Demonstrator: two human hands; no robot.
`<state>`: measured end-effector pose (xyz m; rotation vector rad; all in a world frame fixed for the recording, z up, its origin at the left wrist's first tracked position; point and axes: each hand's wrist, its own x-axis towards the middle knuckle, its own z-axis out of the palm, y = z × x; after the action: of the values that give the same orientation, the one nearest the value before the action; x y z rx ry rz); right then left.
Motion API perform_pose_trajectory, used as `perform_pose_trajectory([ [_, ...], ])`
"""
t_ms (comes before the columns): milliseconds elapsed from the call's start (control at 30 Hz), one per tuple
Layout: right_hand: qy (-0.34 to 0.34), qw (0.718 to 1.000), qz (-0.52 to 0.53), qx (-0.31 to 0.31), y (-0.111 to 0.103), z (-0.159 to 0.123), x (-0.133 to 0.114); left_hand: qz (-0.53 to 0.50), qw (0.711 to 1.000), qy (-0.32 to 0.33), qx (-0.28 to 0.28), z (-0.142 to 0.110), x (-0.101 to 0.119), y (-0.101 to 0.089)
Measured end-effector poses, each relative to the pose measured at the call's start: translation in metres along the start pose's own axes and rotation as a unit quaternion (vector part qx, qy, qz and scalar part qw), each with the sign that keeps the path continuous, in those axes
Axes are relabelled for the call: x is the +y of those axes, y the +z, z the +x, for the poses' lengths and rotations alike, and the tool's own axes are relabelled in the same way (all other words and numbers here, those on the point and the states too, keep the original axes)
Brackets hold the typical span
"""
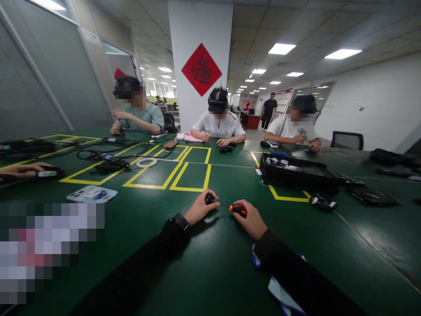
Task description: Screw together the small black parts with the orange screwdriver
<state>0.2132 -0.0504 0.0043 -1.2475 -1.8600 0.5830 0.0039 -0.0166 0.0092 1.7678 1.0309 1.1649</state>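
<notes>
My left hand (201, 208), with a dark watch on its wrist, is closed on a small black part (209, 199) held between thumb and fingers. What kind of part it is, I cannot make out. My right hand (250, 219) grips a screwdriver (239, 211) by its black and orange handle. The thin shaft points left and reaches the left fingertips by the black part; whether the tip touches it is too small to tell. Both hands are just above the green table (210, 281).
A black tray (296, 173) stands at the right, with a small black device (323, 202) in front of it. At the left lie a phone (92, 194), a white cable coil (146, 163) and black cables. Several people sit around the table; one hand (28, 170) reaches in at far left.
</notes>
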Motion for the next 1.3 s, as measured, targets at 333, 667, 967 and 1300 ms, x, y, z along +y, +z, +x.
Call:
perform_pose_trajectory([
  [333,-0.018,1.0,-0.011,0.005,-0.0019,-0.0009,-0.0014,0.011,1.0,0.003,0.01,0.0002,-0.0021,-0.0001],
  [667,0.013,1.0,-0.008,0.003,-0.0016,-0.0002,-0.0003,0.006,1.0,-0.002,0.002,-0.0002,0.001,0.0001],
  [967,-0.012,1.0,-0.025,0.012,-0.0014,-0.0007,-0.0033,0.001,1.0,-0.006,0.011,-0.0015,0.004,0.0006],
  [1300,0.011,1.0,-0.006,0.007,-0.0019,-0.0009,-0.0017,-0.01,1.0,0.003,0.009,-0.0005,0.0002,0.0003],
])
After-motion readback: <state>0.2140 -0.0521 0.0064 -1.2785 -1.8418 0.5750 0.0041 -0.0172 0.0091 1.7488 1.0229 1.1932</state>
